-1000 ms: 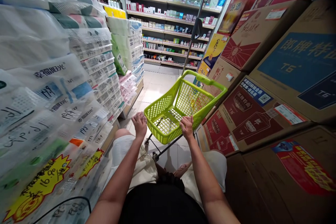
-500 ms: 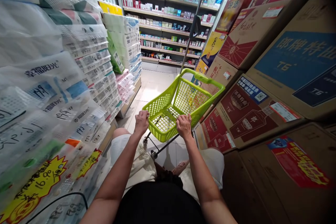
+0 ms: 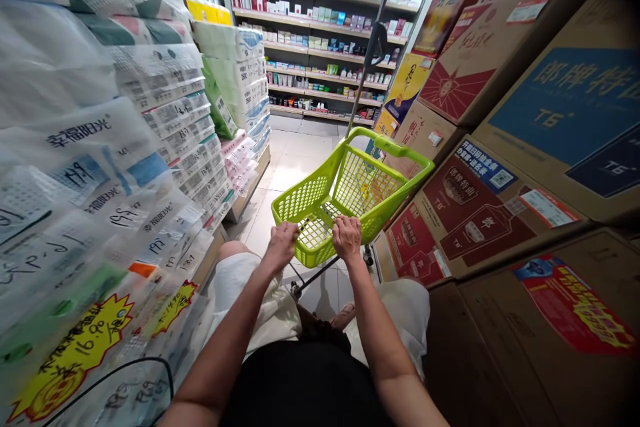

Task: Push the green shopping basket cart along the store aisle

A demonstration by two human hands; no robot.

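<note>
In front of me stands a lime-green plastic shopping cart (image 3: 316,257), turned at an angle, on a dark wheeled frame. Its nearest edge is under both hands. My left hand (image 3: 283,244) is closed over the rim near the left corner. Farther right, my right hand (image 3: 347,236) is curled over the same edge, fingers bent into the basket. The white tiled floor shows through the slotted bottom of the cart. Behind the cart rises a slanted metal pole with a black holder (image 3: 376,45) on it.
Wrapped tissue packs (image 3: 170,127) are stacked along the left side, with yellow price signs (image 3: 75,353) low down. Cardboard liquor cartons (image 3: 465,207) form a wall close to the cart's right side. Shelves of boxed goods (image 3: 310,47) cross the far end beyond the tiled floor (image 3: 287,160).
My left hand has shifted right and slightly down along the rim, closer to my right hand. The right hand has moved only slightly. The cart stays almost in place.
</note>
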